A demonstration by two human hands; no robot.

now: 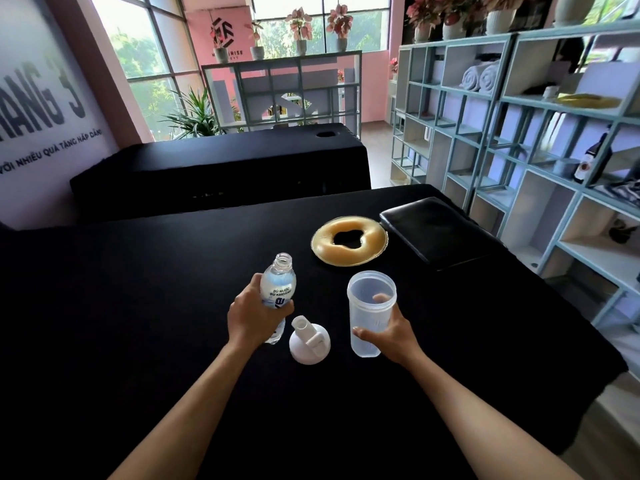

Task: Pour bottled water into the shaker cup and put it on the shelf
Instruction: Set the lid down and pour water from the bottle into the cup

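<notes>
My left hand (254,317) grips a clear water bottle (278,289) with a white and blue label. The bottle has no cap and stands nearly upright on the black table (138,306). My right hand (391,332) is wrapped around a translucent shaker cup (370,303), which is open at the top and looks empty. Between the two lies the cup's white lid (309,341) with its flip spout, on the table. The teal shelf unit (540,161) stands to the right of the table.
A yellow ring-shaped cushion (349,241) and a black pad (433,230) lie farther back on the table. A second black-covered table (221,168) stands behind. The shelf holds rolled towels (479,77), a dark bottle (588,161) and small items. Potted plants line the windows.
</notes>
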